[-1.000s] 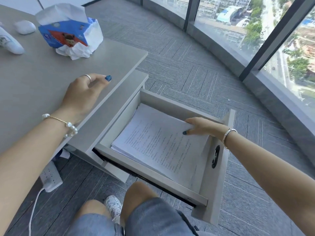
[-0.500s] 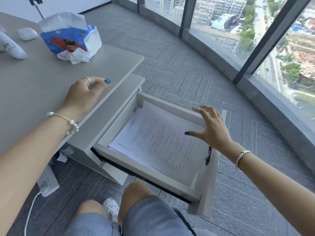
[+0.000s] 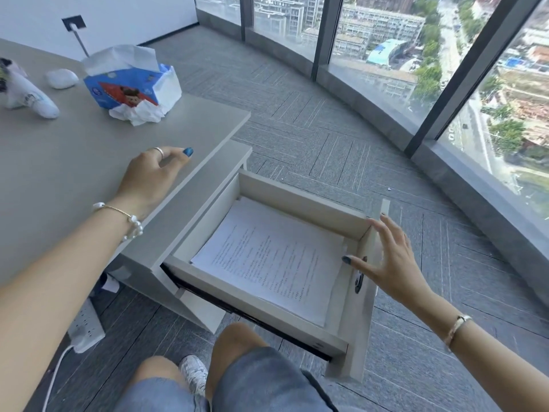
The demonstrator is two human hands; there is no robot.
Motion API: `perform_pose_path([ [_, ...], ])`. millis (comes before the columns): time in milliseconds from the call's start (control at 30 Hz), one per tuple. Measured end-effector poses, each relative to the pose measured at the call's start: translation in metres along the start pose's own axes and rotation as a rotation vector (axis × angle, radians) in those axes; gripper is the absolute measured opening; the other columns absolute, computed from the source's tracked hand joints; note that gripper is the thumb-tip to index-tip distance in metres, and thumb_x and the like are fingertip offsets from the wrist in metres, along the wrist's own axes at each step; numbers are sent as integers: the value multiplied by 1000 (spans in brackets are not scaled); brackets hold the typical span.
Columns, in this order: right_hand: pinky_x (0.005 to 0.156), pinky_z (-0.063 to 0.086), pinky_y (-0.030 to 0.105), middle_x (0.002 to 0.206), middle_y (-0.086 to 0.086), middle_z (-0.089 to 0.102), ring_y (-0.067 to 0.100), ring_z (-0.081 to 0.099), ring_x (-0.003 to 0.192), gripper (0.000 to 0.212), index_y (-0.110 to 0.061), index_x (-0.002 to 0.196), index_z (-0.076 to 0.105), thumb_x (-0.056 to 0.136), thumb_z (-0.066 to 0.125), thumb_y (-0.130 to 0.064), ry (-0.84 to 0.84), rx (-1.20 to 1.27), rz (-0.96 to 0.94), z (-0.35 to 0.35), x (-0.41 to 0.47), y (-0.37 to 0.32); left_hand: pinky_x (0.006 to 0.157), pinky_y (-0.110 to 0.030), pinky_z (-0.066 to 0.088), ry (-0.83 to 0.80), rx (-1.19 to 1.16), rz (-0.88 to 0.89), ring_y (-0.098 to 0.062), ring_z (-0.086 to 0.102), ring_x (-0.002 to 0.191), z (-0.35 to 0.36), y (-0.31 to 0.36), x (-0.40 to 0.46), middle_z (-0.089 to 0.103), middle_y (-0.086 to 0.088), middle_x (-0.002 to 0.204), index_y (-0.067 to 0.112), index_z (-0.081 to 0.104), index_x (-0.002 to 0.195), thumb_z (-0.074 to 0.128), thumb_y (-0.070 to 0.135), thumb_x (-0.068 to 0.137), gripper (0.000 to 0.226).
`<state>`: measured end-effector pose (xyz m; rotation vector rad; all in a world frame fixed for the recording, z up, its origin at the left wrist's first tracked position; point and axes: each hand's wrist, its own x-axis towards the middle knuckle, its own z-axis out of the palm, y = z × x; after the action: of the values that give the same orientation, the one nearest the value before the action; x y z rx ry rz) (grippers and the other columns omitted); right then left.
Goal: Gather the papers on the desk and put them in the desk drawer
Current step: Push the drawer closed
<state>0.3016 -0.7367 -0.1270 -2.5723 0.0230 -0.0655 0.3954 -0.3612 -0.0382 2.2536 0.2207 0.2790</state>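
head view, papers (image 3: pixel 276 260) in drawer (image 3: pixel 300 200), right hand (image 3: pixel 389 263) beside

Printed white paper stack (image 3: pixel 276 263): in open grey drawer (image 3: pixel 300 200), right of grey bench (image 3: pixel 74 162). Blue tissue box (image 3: pixel 130 84): on bench, rear. White power strip (image 3: pixel 86 325): floor, under bench.

A high-rise office: a grey desk (image 3: pixel 59 173) with a pull-out drawer (image 3: pixel 297 200) of printed papers (image 3: pixel 276 260), grey carpet tiles (image 3: pixel 326 138), and floor-to-ceiling windows (image 3: pixel 386 40) looking down on city buildings and streets. A power strip (image 3: pixel 86 325) lies on the floor.
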Motion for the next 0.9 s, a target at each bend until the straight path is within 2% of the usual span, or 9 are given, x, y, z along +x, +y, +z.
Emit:
perform_pose_path([
  [67, 116, 12, 40, 160, 4, 11, 21, 11, 146, 112, -23, 149, 14, 58, 60, -70, -107, 59, 94, 0, -20, 11, 77, -22, 32, 1, 2, 0, -11, 49, 94, 1, 0, 0, 60, 4, 100, 18, 66, 109, 53, 41, 88, 34],
  [133, 118, 18, 43, 161, 2, 6, 23, 17, 146, 129, -21, 150, 2, 52, 61, -78, -217, 132, 177, 4, -36, 18, 78, -21, 32, 0, 0, 4, -11, 50, 95, 1, 0, 1, 61, 4, 101, 18, 66, 109, 53, 41, 88, 34],
  [200, 115, 27, 45, 161, 2, 6, 23, 27, 142, 142, -22, 151, -4, 42, 62, -85, -276, 208, 218, 9, -43, 20, 78, -21, 32, -5, -4, 5, -10, 50, 95, 1, -1, 1, 62, 4, 102, 17, 66, 108, 53, 41, 87, 34],
  [300, 114, 28, 38, 161, 4, 11, 22, 30, 141, 151, -18, 150, -7, 36, 65, -85, -294, 266, 223, 16, -44, 16, 81, -21, 34, -13, -17, 8, -10, 53, 97, 1, -2, 3, 66, 2, 108, 17, 68, 107, 54, 41, 86, 35],
  [467, 113, 28, 38, 160, 3, 12, 22, 30, 141, 148, -19, 150, -7, 37, 61, -87, -293, 267, 169, 21, -40, 8, 80, -21, 35, -39, -32, 31, -12, 54, 98, 1, 1, 3, 65, 2, 103, 16, 68, 106, 54, 39, 86, 33],
  [667, 115, 28, 41, 161, -3, 9, 19, 26, 143, 141, -25, 150, -6, 43, 65, -83, -353, 296, 107, 29, -24, -8, 79, -19, 34, -38, -49, 38, -10, 54, 97, 1, 1, 3, 64, 2, 103, 15, 67, 105, 54, 38, 87, 32],
  [900, 115, 29, 41, 160, -7, 14, 9, 27, 141, 133, -31, 150, -3, 49, 70, -77, -370, 323, -3, 48, -5, -36, 82, -20, 37, -34, -59, 46, -12, 56, 101, 1, -3, 6, 66, 1, 107, 14, 68, 105, 54, 39, 87, 34],
])
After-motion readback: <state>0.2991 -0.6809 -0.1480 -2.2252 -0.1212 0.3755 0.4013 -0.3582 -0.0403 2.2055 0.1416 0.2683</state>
